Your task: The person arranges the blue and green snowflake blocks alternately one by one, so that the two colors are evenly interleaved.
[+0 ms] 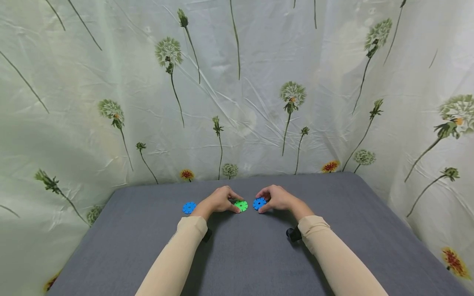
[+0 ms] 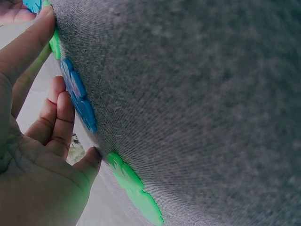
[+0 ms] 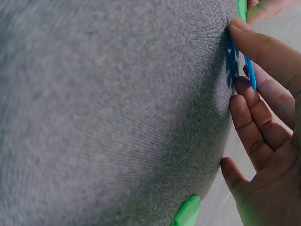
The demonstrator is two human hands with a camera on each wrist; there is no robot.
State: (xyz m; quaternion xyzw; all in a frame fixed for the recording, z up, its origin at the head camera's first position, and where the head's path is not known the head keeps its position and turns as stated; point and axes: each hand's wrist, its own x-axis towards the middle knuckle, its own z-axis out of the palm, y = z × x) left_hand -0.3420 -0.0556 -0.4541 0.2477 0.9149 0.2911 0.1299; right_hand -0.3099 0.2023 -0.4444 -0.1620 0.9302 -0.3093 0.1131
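Observation:
My left hand [image 1: 218, 200] has its thumb and index finger at opposite edges of a green notched plastic disc [image 1: 241, 205], pinching it close to the grey tabletop. The right hand [image 1: 278, 198] pinches a blue notched disc [image 1: 259, 203] the same way. In the right wrist view, this blue disc [image 3: 250, 74] appears nearly edge-on, over a dark shadow on the cloth. A small gap separates the two held discs. The other fingers of both hands hang loosely over the table, below each pinch in the wrist views.
Another blue disc [image 1: 189, 208] lies left of the left hand. The left wrist view shows a loose green disc [image 2: 135, 189] near the little finger; a green disc [image 3: 187, 212] also lies low in the right wrist view. A flower-print curtain [image 1: 244, 102] hangs behind the grey table [image 1: 244, 259].

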